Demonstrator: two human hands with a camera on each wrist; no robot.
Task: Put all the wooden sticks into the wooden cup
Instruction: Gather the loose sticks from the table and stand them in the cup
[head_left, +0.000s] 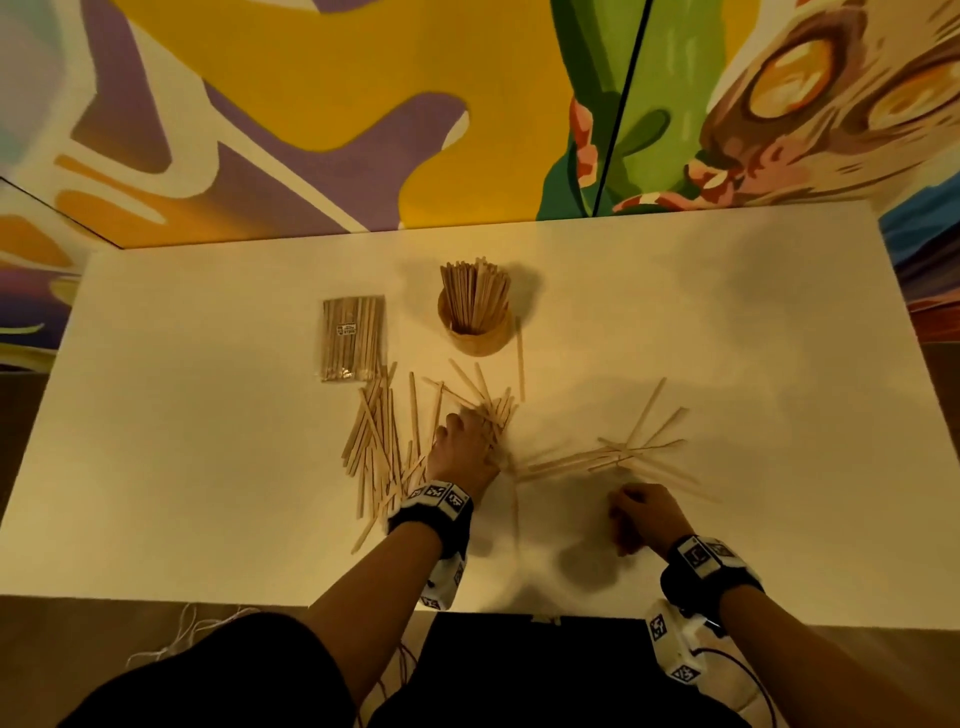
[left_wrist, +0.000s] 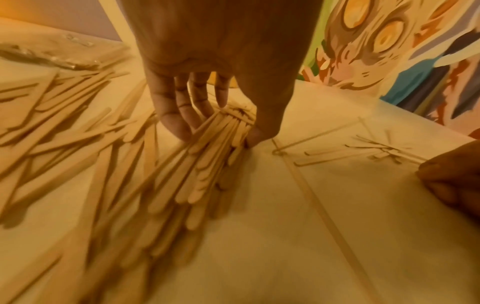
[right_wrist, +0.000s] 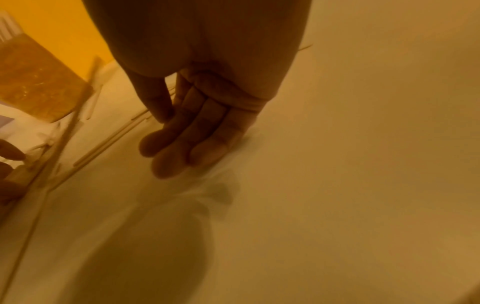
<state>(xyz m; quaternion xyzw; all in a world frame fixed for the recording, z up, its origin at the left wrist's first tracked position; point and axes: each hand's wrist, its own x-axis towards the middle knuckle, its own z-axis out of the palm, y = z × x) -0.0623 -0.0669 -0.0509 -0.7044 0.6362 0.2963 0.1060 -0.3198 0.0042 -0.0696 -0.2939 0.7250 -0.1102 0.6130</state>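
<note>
Starting at our left, a sealed pack of sticks lies on the table, loose wooden sticks below it. Our left hand pinches a bundle of sticks; beyond stands the wooden cup, partly filled. Our right hand hangs relaxed, holding nothing.

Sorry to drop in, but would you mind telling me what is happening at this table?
A person is collecting wooden sticks into a wooden cup, which already holds many. The left hand grips a bundle of sticks on the table. The right hand holds nothing. More loose sticks and a sealed packet lie nearby.
</note>
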